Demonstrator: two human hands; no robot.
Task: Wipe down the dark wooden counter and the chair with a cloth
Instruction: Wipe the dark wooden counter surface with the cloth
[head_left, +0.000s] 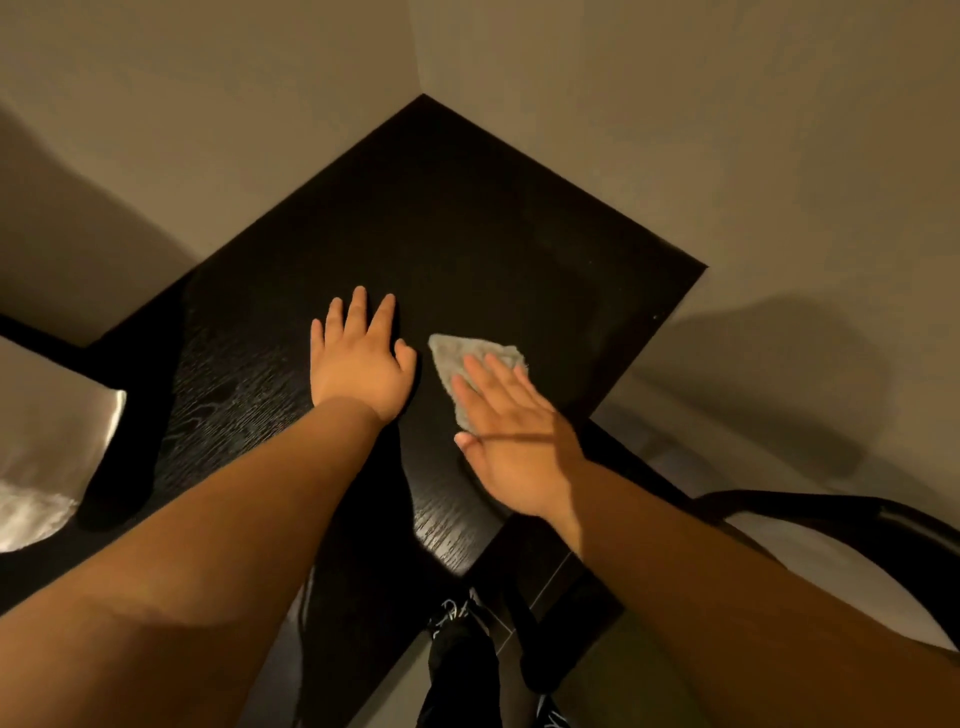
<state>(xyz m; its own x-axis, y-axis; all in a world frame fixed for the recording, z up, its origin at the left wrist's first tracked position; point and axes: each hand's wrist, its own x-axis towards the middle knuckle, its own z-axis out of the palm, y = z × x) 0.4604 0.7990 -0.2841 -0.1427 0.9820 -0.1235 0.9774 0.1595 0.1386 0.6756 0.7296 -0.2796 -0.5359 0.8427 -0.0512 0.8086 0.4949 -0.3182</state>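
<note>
Two bare hands on one dark wooden desk (467, 228) set into a wall (675, 130) corner. The left hand (358, 364) lies flat, fingers (358, 306) released. Just beside it, the right hand (517, 447) presses one grey cloth (454, 353) under straight fingers. One dark chair (831, 512) stands at right.

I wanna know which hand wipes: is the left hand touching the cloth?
Apart. The head view shows dark counter between the left hand and the cloth; the right hand presses it.
</note>
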